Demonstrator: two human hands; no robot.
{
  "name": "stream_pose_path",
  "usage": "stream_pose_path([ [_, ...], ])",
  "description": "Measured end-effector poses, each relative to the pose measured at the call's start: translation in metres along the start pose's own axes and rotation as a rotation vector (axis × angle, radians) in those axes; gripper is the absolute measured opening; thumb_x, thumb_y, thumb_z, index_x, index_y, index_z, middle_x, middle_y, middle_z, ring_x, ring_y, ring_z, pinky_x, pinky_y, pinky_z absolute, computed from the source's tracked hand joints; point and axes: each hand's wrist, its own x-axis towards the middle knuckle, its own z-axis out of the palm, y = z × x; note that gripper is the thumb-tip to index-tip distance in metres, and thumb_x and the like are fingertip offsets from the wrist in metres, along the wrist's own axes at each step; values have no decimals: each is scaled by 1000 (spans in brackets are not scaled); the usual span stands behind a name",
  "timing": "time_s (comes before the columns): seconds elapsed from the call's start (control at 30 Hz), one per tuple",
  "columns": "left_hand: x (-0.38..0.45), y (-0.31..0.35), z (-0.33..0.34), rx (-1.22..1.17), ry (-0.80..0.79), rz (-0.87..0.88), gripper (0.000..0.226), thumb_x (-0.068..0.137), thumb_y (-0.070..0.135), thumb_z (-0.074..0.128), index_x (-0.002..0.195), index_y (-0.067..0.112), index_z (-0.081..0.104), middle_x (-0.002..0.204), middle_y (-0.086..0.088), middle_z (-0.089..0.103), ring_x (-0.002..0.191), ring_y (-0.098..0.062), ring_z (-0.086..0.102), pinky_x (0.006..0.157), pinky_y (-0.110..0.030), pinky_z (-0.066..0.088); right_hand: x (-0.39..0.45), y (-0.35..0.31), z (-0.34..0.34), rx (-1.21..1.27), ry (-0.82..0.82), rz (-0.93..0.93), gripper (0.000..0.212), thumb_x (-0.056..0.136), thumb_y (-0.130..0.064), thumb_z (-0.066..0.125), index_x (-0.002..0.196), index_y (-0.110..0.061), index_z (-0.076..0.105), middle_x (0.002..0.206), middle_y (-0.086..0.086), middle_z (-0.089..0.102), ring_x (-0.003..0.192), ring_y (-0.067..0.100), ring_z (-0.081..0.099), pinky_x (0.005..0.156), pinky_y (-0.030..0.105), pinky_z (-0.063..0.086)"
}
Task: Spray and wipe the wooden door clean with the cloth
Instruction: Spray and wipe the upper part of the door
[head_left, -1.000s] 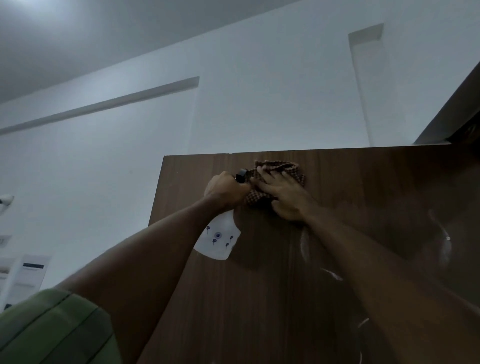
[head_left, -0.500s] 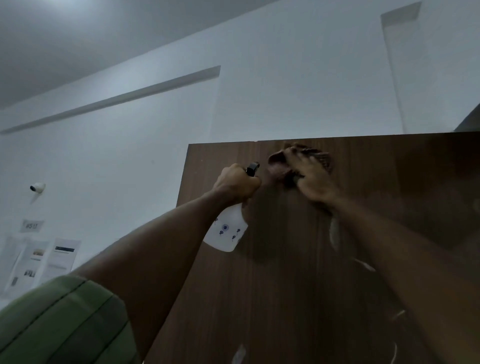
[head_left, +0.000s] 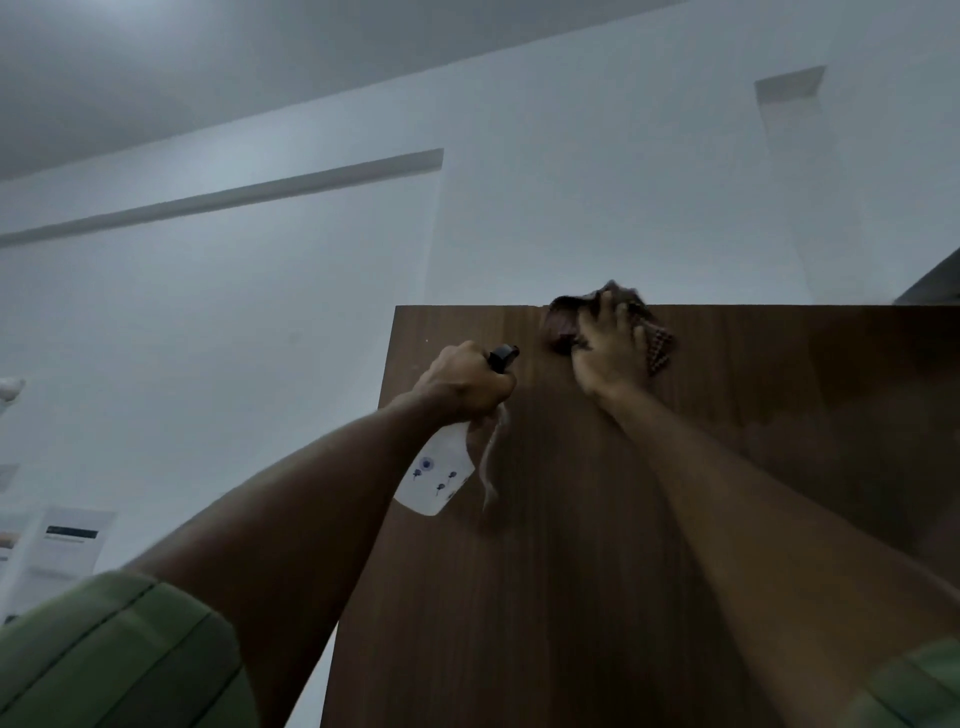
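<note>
You face one white wall (head_left: 571, 171), the largest thing in view, with one long ledge (head_left: 223, 200) crossing it at a slant and one recess (head_left: 789, 91) high on the right. In front of it stands one dark wooden door (head_left: 597, 545), its top edge level and its left edge running down toward you. Your two bare arms reach up across the door, each with a green sleeve (head_left: 119, 654) at the bottom corner of the view. On the wall at lower left hang two or so papers (head_left: 62, 551), too blurred to read. Your left hand (head_left: 465, 382) is curled tight round the neck of one white spray bottle (head_left: 439, 475), whose body hangs down against the door near its left edge while its black nozzle (head_left: 503, 357) points right. Your right hand (head_left: 613, 345) presses one checked cloth (head_left: 657, 348) flat on the door at its very top edge, fingers spread and mostly straight over the fabric, and the cloth bunches up just above the edge beside your fingertips.
</note>
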Motion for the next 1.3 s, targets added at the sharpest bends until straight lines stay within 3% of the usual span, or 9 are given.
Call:
stream_pose_path([
  [0.13,6,-9,0,-105,14,-6,22,97,32,69,92,11,71,88,-11,76,68,-21,69,75,-45,65,-33,-4,12,-152,-174,-444,84,98,-14,47,165,-35,2,168,-9,-17,156,11,-16,128,38,-10],
  [0.2,8,-14,0,-117,45,-3,22,96,31,69,90,10,71,84,-9,75,70,-21,71,75,-45,66,-41,18,7,-145,-227,-508,79,102,-15,46,162,-40,3,167,-15,-13,154,5,-13,129,36,-9],
  [0.37,16,-20,-11,-63,73,11,21,95,28,67,91,8,72,86,-11,77,75,-24,76,75,-44,65,2,-1,4,-140,-37,-179,78,101,-18,47,165,-35,7,173,-5,-9,159,15,-9,127,38,-7],
  [0.57,16,-35,-15,-82,92,-22,24,95,35,68,91,11,71,87,-8,74,77,-23,73,75,-43,63,-33,5,17,-113,-207,-539,79,101,-12,48,162,-43,8,169,-17,-5,157,6,-10,127,30,-10],
  [0.67,13,-45,-18,-48,99,-36,23,94,30,66,88,9,72,86,-10,75,82,-29,76,78,-48,64,-17,17,8,-75,-95,-369,76,100,-11,51,162,-37,16,171,-14,1,159,9,-2,127,29,-7],
  [0.77,13,-53,-24,-34,89,-35,25,94,31,67,88,7,73,85,-12,76,83,-31,76,77,-50,65,7,-16,15,-84,-11,-163,71,103,-21,45,165,-34,13,173,-7,-6,159,14,-9,127,37,-8],
  [1.13,6,-65,-43,47,167,-23,23,93,31,64,81,12,69,76,-7,72,71,-28,75,73,-43,64,13,-58,31,-66,-29,-31,73,101,-24,43,165,-33,10,173,-4,-12,159,16,-12,127,39,-10],
  [1.2,6,-65,-47,36,201,-27,26,92,30,63,76,10,69,73,-7,71,70,-29,74,71,-45,63,12,-73,36,-66,-42,-75,75,100,-23,44,165,-33,10,173,-3,-14,159,16,-13,127,39,-11],
  [1.3,6,-68,-54,10,219,-44,29,92,33,64,71,13,65,74,-6,68,71,-29,70,69,-43,60,-4,-82,46,-141,-119,-339,77,101,-22,44,165,-37,3,171,-8,-16,158,12,-15,127,37,-11],
])
